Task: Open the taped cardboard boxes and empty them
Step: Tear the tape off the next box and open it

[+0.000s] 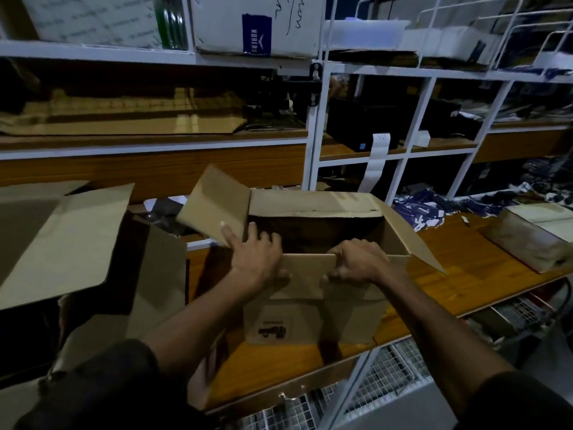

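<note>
Both bare forearms reached forward from dark sleeves to an open brown cardboard box (313, 293) standing on the orange wooden shelf (459, 274). At its near wall, the left hand (257, 256) gripped the near flap (305, 274), thumb below and index finger stretched onto the raised left flap (217, 203). Just beside it, the right hand (356, 259) curled over the same near flap. Well to the left of both hands stood another opened cardboard box (71, 237). The box's dark inside showed nothing I could make out.
</note>
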`<action>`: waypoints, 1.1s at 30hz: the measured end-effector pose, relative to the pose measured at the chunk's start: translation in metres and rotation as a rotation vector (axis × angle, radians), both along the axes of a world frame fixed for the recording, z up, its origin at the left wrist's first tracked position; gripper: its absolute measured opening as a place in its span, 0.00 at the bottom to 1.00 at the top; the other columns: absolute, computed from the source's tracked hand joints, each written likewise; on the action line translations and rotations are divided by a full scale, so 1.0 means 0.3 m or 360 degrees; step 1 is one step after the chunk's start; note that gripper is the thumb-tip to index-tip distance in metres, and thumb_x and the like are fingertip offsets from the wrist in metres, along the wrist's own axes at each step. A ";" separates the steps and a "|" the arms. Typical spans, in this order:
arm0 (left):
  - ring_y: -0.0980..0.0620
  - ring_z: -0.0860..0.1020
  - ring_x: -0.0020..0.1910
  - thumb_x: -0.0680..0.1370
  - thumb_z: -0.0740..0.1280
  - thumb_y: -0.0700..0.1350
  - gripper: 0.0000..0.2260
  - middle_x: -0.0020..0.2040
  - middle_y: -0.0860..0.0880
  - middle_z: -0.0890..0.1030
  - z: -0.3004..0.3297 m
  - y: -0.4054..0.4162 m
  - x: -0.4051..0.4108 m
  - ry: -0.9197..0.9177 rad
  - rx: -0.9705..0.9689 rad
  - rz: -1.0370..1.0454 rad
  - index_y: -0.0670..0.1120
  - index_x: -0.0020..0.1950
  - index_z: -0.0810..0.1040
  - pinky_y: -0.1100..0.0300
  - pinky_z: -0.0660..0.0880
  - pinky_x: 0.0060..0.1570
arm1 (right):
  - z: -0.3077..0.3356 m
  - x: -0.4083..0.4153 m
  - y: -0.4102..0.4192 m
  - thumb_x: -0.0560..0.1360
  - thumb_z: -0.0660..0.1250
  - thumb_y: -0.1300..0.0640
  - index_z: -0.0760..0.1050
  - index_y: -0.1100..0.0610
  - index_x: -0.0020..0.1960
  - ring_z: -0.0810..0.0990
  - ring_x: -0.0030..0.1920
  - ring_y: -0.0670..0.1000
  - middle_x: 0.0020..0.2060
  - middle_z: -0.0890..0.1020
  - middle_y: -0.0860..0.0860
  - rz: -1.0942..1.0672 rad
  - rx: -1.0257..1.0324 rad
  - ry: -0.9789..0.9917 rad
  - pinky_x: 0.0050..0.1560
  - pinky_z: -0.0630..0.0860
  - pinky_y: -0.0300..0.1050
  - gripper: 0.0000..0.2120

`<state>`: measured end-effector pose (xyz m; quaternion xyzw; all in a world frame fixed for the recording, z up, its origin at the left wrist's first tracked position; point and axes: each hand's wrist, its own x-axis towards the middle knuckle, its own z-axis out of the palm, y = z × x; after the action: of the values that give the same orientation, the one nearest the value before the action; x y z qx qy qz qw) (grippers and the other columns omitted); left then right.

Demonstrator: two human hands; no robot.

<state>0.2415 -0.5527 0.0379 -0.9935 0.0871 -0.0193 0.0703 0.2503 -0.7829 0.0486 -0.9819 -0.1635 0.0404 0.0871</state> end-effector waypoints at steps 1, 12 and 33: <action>0.37 0.56 0.79 0.74 0.67 0.68 0.39 0.76 0.43 0.67 -0.010 0.027 0.002 0.0059 -0.0115 0.0021 0.49 0.78 0.60 0.19 0.51 0.67 | -0.001 0.003 0.003 0.70 0.73 0.38 0.79 0.41 0.56 0.78 0.45 0.40 0.43 0.81 0.38 0.0004 0.0000 -0.0006 0.40 0.68 0.40 0.16; 0.56 0.72 0.36 0.75 0.69 0.65 0.18 0.38 0.53 0.72 -0.042 0.069 -0.006 -0.0008 -0.0377 -0.0031 0.52 0.50 0.74 0.61 0.68 0.33 | -0.014 0.004 0.021 0.71 0.73 0.37 0.79 0.43 0.53 0.79 0.44 0.43 0.42 0.82 0.42 0.0001 -0.0139 -0.0082 0.39 0.69 0.42 0.15; 0.56 0.72 0.37 0.75 0.67 0.67 0.19 0.38 0.54 0.72 -0.043 0.071 -0.153 -0.0050 -0.0372 -0.0057 0.52 0.50 0.74 0.59 0.66 0.35 | -0.001 -0.042 0.000 0.71 0.70 0.33 0.77 0.41 0.45 0.80 0.47 0.45 0.42 0.81 0.41 0.0097 -0.0076 0.0128 0.48 0.76 0.47 0.13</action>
<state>0.1957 -0.5313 0.0251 -0.9928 0.1009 -0.0461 -0.0449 0.2376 -0.7828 0.0483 -0.9758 -0.1886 0.0865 0.0689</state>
